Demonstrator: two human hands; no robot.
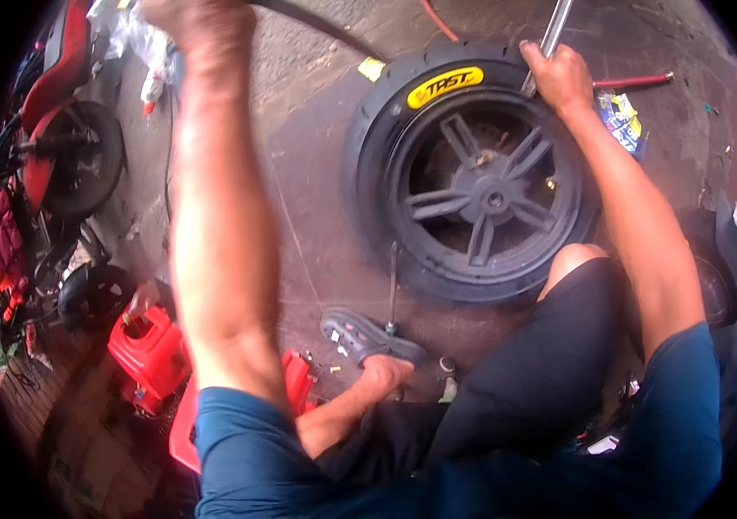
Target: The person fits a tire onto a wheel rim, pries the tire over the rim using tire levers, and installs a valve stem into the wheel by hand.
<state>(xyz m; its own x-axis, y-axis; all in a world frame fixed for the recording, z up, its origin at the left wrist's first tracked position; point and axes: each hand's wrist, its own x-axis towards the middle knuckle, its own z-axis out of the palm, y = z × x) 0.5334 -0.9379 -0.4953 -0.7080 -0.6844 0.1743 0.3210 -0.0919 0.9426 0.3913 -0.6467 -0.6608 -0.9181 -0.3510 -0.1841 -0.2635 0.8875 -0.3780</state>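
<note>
My right hand [560, 76] is closed round a shiny metal bar [554, 36], whose lower end meets the upper right rim of a motorcycle wheel. The wheel's black tyre [372, 156] has a yellow label, and its dark spoked rim [494, 201] faces up. My left hand [204, 24] is at the top left, smeared by motion and partly cut off, its fingers hidden. A dark bar [321, 24] runs from beside that hand towards the tyre's upper left edge; whether the hand holds it is unclear. A thin metal rod [393, 285] stands at the tyre's lower left.
My foot in a grey clog [360, 333] is below the wheel. A red plastic container [150, 348] is at the left, under a parked red motorcycle [50, 86]. Right of the wheel lie a red-handled tool [637, 80] and a blue and yellow packet [619, 121].
</note>
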